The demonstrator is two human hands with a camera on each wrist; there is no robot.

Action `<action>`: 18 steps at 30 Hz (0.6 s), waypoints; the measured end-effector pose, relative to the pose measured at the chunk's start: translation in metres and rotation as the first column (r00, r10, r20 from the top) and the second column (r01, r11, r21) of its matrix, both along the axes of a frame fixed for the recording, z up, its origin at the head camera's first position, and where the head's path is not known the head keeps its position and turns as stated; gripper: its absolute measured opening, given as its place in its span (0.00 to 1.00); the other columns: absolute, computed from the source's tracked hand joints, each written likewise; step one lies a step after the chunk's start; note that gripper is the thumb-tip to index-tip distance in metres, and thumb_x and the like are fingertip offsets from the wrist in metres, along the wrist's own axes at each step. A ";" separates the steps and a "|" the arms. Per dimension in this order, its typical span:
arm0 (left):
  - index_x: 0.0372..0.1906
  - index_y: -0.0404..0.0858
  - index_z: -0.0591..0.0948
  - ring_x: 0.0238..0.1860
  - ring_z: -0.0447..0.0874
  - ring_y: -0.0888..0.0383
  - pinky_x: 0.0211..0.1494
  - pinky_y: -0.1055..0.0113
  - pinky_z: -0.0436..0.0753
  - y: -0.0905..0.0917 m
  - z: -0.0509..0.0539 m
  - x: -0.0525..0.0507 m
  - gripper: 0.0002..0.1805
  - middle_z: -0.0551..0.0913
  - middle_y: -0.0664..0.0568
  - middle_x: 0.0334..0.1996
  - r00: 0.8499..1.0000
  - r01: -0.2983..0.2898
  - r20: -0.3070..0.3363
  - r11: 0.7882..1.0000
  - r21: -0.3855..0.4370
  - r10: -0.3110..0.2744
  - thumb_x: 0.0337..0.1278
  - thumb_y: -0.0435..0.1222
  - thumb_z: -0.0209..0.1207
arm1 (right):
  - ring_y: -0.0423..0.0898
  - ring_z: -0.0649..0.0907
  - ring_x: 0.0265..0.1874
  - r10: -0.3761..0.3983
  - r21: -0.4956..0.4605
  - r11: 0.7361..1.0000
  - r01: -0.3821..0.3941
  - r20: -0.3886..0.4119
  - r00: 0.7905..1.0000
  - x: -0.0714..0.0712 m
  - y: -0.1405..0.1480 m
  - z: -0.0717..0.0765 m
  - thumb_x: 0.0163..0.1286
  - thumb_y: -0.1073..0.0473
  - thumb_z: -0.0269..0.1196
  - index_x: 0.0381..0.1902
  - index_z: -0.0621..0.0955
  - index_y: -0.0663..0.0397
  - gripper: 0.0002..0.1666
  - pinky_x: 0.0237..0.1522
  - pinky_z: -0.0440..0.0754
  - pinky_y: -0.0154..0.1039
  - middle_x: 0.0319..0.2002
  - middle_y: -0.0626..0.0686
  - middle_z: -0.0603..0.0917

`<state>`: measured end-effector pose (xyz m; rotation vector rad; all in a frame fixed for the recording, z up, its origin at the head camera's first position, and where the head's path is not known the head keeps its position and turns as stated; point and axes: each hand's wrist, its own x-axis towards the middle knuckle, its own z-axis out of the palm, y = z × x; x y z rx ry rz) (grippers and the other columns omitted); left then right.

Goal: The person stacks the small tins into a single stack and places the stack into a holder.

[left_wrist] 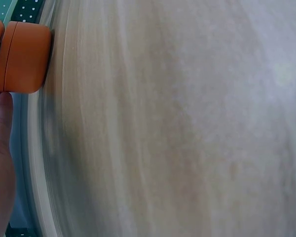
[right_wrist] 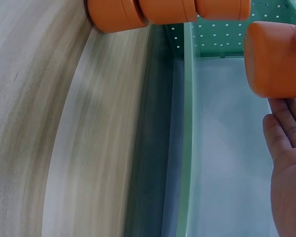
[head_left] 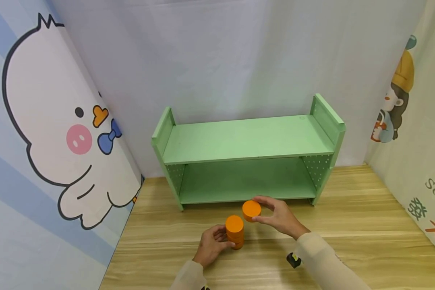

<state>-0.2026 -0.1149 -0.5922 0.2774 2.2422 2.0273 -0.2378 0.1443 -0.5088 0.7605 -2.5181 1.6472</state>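
Note:
Several orange round lidded jars (head_left: 234, 225) stand in an upright stack on the table, in front of the shelf. My left hand (head_left: 210, 246) holds this stack from the left, thumb on the near side and fingers behind. In the left wrist view, a lower jar (left_wrist: 27, 57) of the stack shows beside the fingers. Between thumb and fingers my right hand (head_left: 280, 217) grips a single orange jar (head_left: 251, 211), held in the air just right of the stack's top. The right wrist view shows that jar (right_wrist: 274, 59) apart from the stacked jars (right_wrist: 165, 10).
Behind the hands stands a light green two-level shelf (head_left: 246, 139) with perforated side panels. A small black object (head_left: 294, 260) lies on the wooden table (head_left: 351, 217) by the right sleeve. Printed curtains (head_left: 217, 60) hang at the back and sides.

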 end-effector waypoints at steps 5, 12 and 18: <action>0.55 0.24 0.79 0.56 0.82 0.40 0.56 0.61 0.85 0.000 0.001 0.001 0.28 0.82 0.33 0.54 1.000 0.001 -0.001 1.000 0.001 -0.001 0.44 0.22 0.73 | 0.54 0.81 0.58 0.009 -0.005 1.000 -0.009 0.004 1.000 0.001 -0.002 0.002 0.59 0.57 0.76 0.63 0.78 0.61 0.35 0.64 0.75 0.52 0.60 0.56 0.81; 0.55 0.24 0.79 0.56 0.82 0.39 0.56 0.61 0.85 0.001 0.007 0.002 0.29 0.81 0.32 0.54 1.000 -0.004 0.018 1.000 0.008 0.003 0.42 0.20 0.73 | 0.55 0.80 0.58 0.019 -0.013 1.000 -0.019 0.009 1.000 0.002 -0.005 0.005 0.59 0.58 0.76 0.62 0.78 0.60 0.34 0.64 0.75 0.53 0.59 0.56 0.82; 0.54 0.24 0.80 0.56 0.82 0.39 0.55 0.62 0.85 0.001 0.006 0.002 0.28 0.82 0.32 0.54 1.000 -0.005 0.025 1.000 0.002 0.005 0.42 0.21 0.74 | 0.56 0.80 0.58 0.033 -0.013 0.999 -0.033 0.012 0.999 0.003 -0.008 0.007 0.59 0.59 0.76 0.62 0.79 0.61 0.33 0.64 0.75 0.54 0.59 0.56 0.82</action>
